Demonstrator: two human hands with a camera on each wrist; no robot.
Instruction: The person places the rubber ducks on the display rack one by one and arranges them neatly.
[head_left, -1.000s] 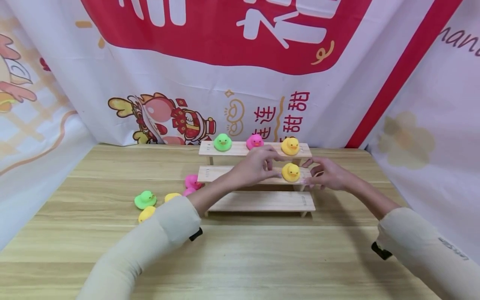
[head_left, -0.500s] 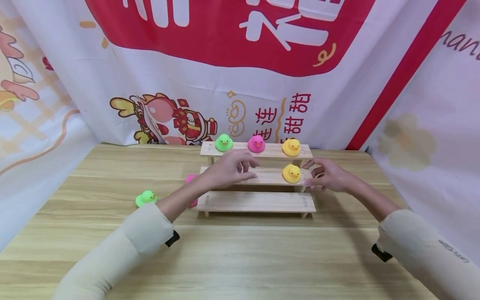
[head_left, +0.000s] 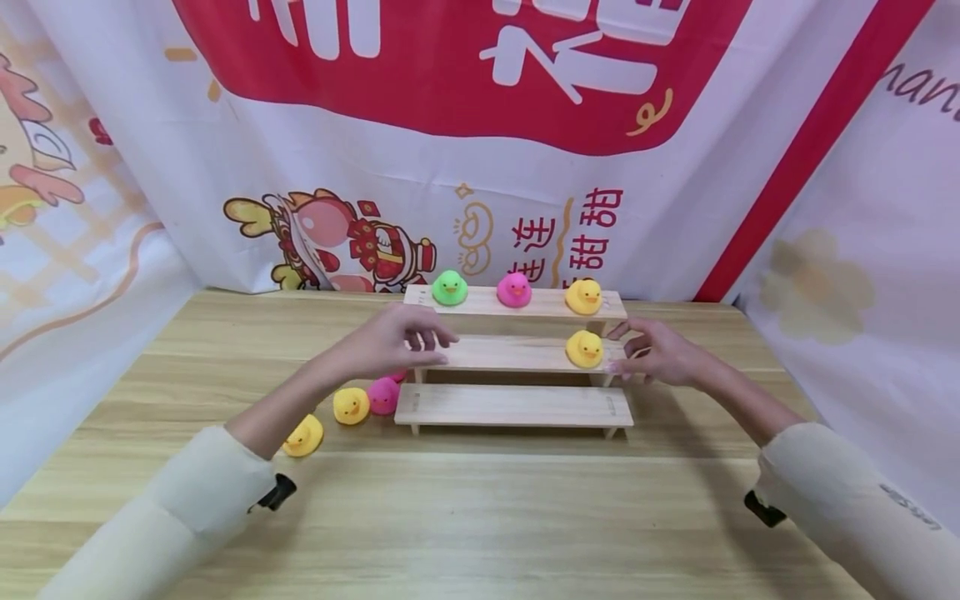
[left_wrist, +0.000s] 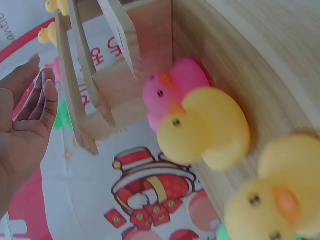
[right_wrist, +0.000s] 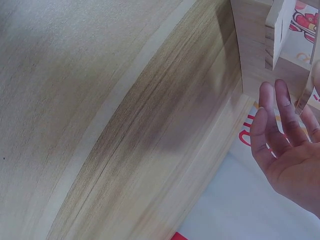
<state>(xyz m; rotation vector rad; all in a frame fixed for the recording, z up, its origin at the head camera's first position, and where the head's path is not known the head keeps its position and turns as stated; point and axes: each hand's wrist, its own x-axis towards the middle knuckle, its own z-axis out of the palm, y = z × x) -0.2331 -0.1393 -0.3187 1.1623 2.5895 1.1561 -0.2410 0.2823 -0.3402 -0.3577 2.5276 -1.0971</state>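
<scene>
A three-step wooden shelf (head_left: 517, 406) stands on the table. On its middle step, near the right end, sits a yellow rubber duck (head_left: 584, 349). My right hand (head_left: 660, 353) is beside that duck, fingers loosely bent at the step's right end; in the right wrist view the fingertips (right_wrist: 282, 90) are right by the boards. My left hand (head_left: 397, 340) hovers over the left end of the middle step, holding nothing, its fingers relaxed. Along the top step stand a green duck (head_left: 450, 288), a pink duck (head_left: 514, 290) and another yellow duck (head_left: 583, 297).
Left of the shelf, on the table (head_left: 487, 517), lie loose ducks: a yellow one (head_left: 351, 406), another yellow one (head_left: 303, 436) partly behind my left forearm, and a pink one (head_left: 384, 396). More pink shows under my left hand. A printed cloth (head_left: 360, 150) hangs behind.
My left hand has moved left, away from the yellow duck on the middle step, to the shelf's left end. That duck and my right hand have stayed in place.
</scene>
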